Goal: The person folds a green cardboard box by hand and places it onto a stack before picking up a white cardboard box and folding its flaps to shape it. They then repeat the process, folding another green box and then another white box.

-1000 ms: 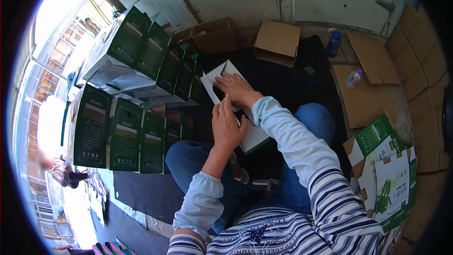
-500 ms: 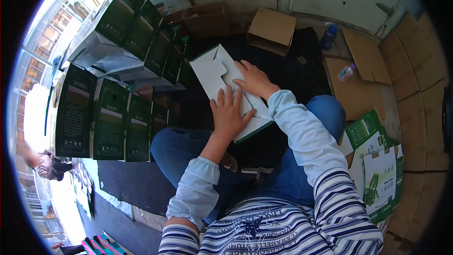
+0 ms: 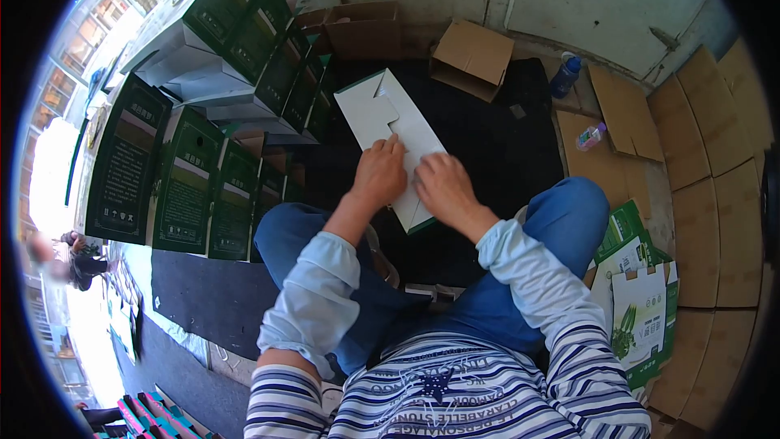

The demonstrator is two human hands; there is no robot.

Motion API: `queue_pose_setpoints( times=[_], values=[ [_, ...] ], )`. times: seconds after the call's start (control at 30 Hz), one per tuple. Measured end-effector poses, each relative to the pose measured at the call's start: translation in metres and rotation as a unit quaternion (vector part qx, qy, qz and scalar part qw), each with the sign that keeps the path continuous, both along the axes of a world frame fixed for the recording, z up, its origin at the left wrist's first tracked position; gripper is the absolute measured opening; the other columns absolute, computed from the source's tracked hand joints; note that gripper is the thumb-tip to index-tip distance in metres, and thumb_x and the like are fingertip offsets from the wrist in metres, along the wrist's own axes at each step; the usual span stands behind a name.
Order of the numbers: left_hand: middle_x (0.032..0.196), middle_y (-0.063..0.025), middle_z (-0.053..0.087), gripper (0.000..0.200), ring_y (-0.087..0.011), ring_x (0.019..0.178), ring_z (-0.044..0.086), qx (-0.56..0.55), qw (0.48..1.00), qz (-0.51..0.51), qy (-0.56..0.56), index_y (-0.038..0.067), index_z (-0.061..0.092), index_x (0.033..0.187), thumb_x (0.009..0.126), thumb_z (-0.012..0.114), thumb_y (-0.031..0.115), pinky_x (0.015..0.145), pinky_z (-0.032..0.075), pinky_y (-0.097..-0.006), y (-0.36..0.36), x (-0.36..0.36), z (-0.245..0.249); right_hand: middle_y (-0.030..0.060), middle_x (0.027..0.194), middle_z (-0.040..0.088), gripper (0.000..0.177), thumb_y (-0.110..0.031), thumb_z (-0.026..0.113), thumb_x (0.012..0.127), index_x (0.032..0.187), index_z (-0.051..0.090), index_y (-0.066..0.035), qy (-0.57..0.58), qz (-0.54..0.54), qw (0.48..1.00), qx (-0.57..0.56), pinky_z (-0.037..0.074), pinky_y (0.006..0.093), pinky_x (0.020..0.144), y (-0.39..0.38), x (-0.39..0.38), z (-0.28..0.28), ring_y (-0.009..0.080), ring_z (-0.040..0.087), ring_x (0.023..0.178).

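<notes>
Between my knees lies a white carton (image 3: 406, 122) with green edges, its interlocking flaps facing up. My left hand (image 3: 381, 169) rests on the left side of the carton, fingers curled against the flap near the notch. Close beside it, my right hand (image 3: 445, 186) presses on the carton's right part with its fingers bent together. The fingertips of both hands are partly hidden, and I cannot make out whether they pinch a flap edge.
Stacked green boxes (image 3: 188, 183) stand at the left. An open brown box (image 3: 471, 57), a blue bottle (image 3: 565, 76) and a small pink-capped bottle (image 3: 591, 136) are ahead. Flat green-and-white cartons (image 3: 642, 321) lie right, beside stacked brown boxes (image 3: 695, 228). A person (image 3: 84, 264) is far left.
My left hand has curled its spread fingers. My right hand has moved down the carton, nearer to my left hand, and its fingers have bent. The view has shifted slightly.
</notes>
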State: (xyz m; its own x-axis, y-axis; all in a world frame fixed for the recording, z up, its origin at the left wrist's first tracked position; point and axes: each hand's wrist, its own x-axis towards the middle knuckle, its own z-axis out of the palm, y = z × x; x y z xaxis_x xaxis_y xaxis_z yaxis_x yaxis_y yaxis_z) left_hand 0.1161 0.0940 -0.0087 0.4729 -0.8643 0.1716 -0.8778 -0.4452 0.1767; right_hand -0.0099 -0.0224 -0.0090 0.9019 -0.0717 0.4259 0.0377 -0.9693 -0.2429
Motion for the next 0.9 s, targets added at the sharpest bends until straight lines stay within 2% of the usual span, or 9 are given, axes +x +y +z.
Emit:
queue_pose_setpoints(
  times=[0.03,0.13,0.23,0.33,0.43,0.53,0.63,0.77,0.9],
  values=[
    [0.128,-0.0199,0.051,0.042,-0.0335,0.113,0.05,0.016,0.999,-0.021,-0.02,-0.005,0.053,0.112,0.072,0.057,0.008,0.095,0.042,-0.0357,0.002,0.004,0.007,0.017,0.098,0.055,0.033,-0.03,0.063,0.081,0.096,0.06,0.0,0.05,0.014,0.998,0.028,0.043,0.0421,0.087,0.011,-0.004,0.0,0.0311,0.051,0.097],
    [0.133,-0.018,0.047,0.047,-0.0331,0.119,0.047,0.115,0.988,-0.1,-0.004,-0.003,0.051,0.119,0.072,0.056,0.003,0.098,0.04,-0.0381,0.007,0.02,0.016,0.0219,0.114,0.051,0.049,-0.03,0.066,0.078,0.111,0.055,0.005,0.067,-0.052,0.995,0.056,0.038,0.0444,0.095,0.052,-0.014,0.012,0.0342,0.046,0.111],
    [0.137,-0.0128,0.044,0.056,-0.0305,0.125,0.043,0.153,0.976,-0.148,-0.035,0.003,0.047,0.127,0.072,0.059,0.002,0.101,0.037,-0.0426,0.019,0.027,0.032,0.026,0.13,0.041,0.063,-0.028,0.066,0.077,0.124,0.046,0.009,0.079,-0.127,0.989,0.012,0.031,0.0478,0.101,0.079,-0.009,0.004,0.0381,0.037,0.123],
    [0.131,-0.007,0.049,0.049,-0.0269,0.122,0.046,0.1,0.956,-0.182,-0.206,0.01,0.051,0.126,0.078,0.061,0.01,0.099,0.036,-0.0475,0.026,0.04,0.019,0.0264,0.138,0.035,0.07,-0.026,0.066,0.077,0.131,0.04,0.01,0.111,-0.154,0.981,-0.041,0.028,0.05,0.104,0.076,0.003,-0.015,0.0397,0.033,0.129],
    [0.135,-0.0059,0.045,0.064,-0.0271,0.127,0.041,0.077,0.954,-0.201,-0.208,0.012,0.046,0.13,0.071,0.069,0.007,0.102,0.033,-0.049,0.008,0.05,0.008,0.026,0.135,0.038,0.067,-0.02,0.066,0.076,0.13,0.041,0.01,0.128,-0.134,0.981,-0.054,0.032,0.0488,0.102,0.057,0.002,-0.016,0.0394,0.036,0.126],
    [0.133,-0.0073,0.046,0.068,-0.0279,0.126,0.042,0.152,0.963,-0.182,-0.131,0.012,0.047,0.128,0.066,0.075,0.012,0.102,0.035,-0.0455,-0.016,0.048,0.02,0.0258,0.132,0.04,0.064,-0.018,0.065,0.075,0.127,0.042,0.01,0.141,-0.088,0.986,-0.015,0.035,0.0472,0.099,0.029,0.004,-0.009,0.0393,0.038,0.123],
    [0.129,-0.011,0.048,0.073,-0.0291,0.125,0.042,0.16,0.963,-0.198,-0.088,0.011,0.048,0.126,0.061,0.08,0.019,0.101,0.036,-0.0422,-0.022,0.05,0.028,0.0258,0.131,0.041,0.06,-0.016,0.065,0.074,0.124,0.043,0.009,0.134,-0.074,0.988,0.012,0.037,0.0452,0.098,0.021,0.002,-0.002,0.0379,0.041,0.121],
    [0.127,-0.015,0.049,0.074,-0.0303,0.123,0.044,0.149,0.962,-0.206,-0.101,0.005,0.049,0.123,0.059,0.081,0.021,0.101,0.038,-0.0398,-0.013,0.057,0.02,0.026,0.129,0.042,0.061,-0.014,0.065,0.072,0.124,0.042,0.009,0.102,-0.076,0.992,0.024,0.037,0.0446,0.098,0.032,0.004,-0.009,0.0375,0.042,0.119],
    [0.123,-0.0153,0.052,0.07,-0.0304,0.12,0.048,0.177,0.956,-0.202,-0.115,0.001,0.052,0.118,0.058,0.081,0.022,0.1,0.039,-0.0389,-0.003,0.066,0.001,0.024,0.126,0.045,0.064,-0.02,0.07,0.072,0.123,0.042,0.006,0.118,-0.061,0.99,0.049,0.038,0.0425,0.098,0.045,0.008,-0.015,0.0374,0.045,0.119]
  ],
)
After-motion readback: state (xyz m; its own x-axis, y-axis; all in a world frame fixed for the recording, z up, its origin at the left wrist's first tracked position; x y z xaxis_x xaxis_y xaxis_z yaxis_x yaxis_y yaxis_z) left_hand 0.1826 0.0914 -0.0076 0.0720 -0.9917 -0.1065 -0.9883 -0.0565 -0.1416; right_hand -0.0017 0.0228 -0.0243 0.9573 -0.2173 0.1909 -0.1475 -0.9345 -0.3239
